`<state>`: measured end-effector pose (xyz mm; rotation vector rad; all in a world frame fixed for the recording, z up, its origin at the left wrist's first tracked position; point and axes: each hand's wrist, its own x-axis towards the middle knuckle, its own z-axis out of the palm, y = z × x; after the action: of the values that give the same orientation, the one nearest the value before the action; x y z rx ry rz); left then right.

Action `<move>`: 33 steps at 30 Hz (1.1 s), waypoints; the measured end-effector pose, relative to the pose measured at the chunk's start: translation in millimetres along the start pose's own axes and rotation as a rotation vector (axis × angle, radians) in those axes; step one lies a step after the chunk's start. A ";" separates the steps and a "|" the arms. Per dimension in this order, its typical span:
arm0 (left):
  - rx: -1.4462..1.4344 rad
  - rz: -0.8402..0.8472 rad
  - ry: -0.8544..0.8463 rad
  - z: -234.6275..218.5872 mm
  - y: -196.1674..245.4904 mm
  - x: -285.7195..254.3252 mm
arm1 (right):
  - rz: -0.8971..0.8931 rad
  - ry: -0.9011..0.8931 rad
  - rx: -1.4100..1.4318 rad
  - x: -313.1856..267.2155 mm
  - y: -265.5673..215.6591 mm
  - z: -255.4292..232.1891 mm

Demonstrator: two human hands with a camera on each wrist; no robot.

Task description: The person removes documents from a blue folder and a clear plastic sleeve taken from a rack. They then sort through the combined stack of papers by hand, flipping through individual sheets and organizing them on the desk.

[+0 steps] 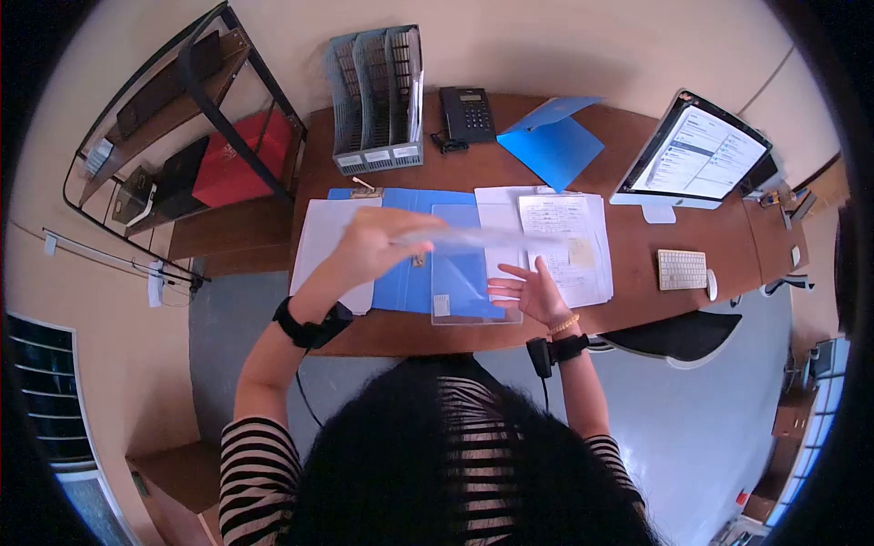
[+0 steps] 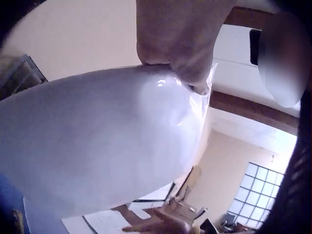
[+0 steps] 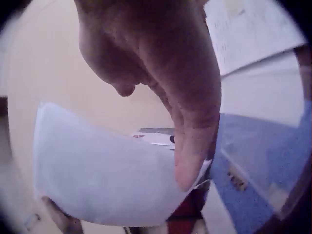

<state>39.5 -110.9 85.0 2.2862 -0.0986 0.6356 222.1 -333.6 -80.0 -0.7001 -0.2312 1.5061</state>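
Observation:
My left hand (image 1: 375, 244) pinches a white sheet (image 2: 107, 136) by one edge, above the desk. A glossy, clear plastic covering shows along that edge in the left wrist view. From the head the sheet appears nearly edge-on and blurred. My right hand (image 1: 533, 293) hovers beside it, palm turned up and fingers spread; in the right wrist view its fingertips overlap the sheet's near corner. Below lies an open blue folder (image 1: 398, 273) with a metal clasp. On top of that is a clear plastic folder (image 1: 460, 309) bearing a small white label.
White papers (image 1: 314, 246) lie at left, and a stack of printed sheets (image 1: 587, 278) with a yellow note at right. Behind stand a file rack (image 1: 378, 159), a phone (image 1: 469, 114) and a blue folder (image 1: 555, 159). A monitor (image 1: 701, 155) and keyboard (image 1: 681, 269) sit farther right.

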 end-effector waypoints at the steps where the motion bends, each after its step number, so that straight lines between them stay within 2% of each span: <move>1: -0.004 0.005 -0.002 8.2 0.9 0.5 | -0.005 0.004 -0.001 -2.1 -2.1 14.2; 3: 0.037 0.274 -0.173 24.3 -1.2 -1.0 | -0.024 -0.093 0.186 -6.2 -3.9 33.7; 5: 0.092 0.323 -0.232 32.7 1.5 -7.1 | 0.027 -0.109 0.188 -9.0 6.2 11.1; 7: 0.147 0.373 -0.293 36.9 -0.5 -13.0 | -0.059 0.061 -0.299 -13.6 16.1 -5.6; 9: 0.238 0.459 -0.295 37.8 -7.5 -18.3 | -0.102 0.131 -0.253 -13.0 25.2 -18.0; 11: 0.265 0.469 -0.299 40.6 -19.0 -27.1 | -0.220 0.283 -0.511 -12.9 31.3 -38.1; 13: 0.294 0.480 -0.306 44.1 -32.6 -38.2 | -0.276 0.337 -0.503 -15.4 31.0 -25.4; 15: 0.364 0.436 -0.327 48.3 -47.8 -49.7 | -0.405 0.347 -0.362 -17.7 28.2 -9.6; 16: 0.366 0.435 -0.326 51.5 -56.2 -55.9 | -0.405 0.344 -0.363 -17.9 26.8 -6.1; 17: 0.357 0.359 -0.395 54.2 -64.4 -61.8 | -0.450 0.324 -0.376 -17.2 25.3 -3.1; 21: 0.345 0.155 -0.565 47.6 -66.8 -68.7 | -0.565 0.261 -0.419 -10.6 27.2 2.8; 22: 0.348 0.151 -0.562 44.9 -67.0 -70.1 | -0.564 0.256 -0.421 -9.0 27.8 4.2; 24: 0.213 -0.047 -0.671 39.0 -68.5 -71.0 | -0.601 0.271 -0.488 -5.9 28.1 9.4; 28: 0.072 -0.056 -0.671 40.9 -84.5 -65.2 | -0.628 0.251 -0.501 1.6 28.5 24.6; 30: -0.070 -0.246 -0.397 44.4 -87.7 -57.9 | -0.689 0.259 -0.734 7.6 29.4 29.3; 31: -0.066 -0.248 -0.391 49.7 -93.2 -57.2 | -0.687 0.252 -0.737 9.8 30.0 34.6; 33: 0.131 -0.425 -0.099 66.4 -113.8 -59.6 | -0.662 0.221 -0.794 14.6 31.6 46.6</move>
<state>43.9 -81.8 -56.6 2.3606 0.3828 0.3150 171.5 -309.4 -64.8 -1.2551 -0.8279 0.6592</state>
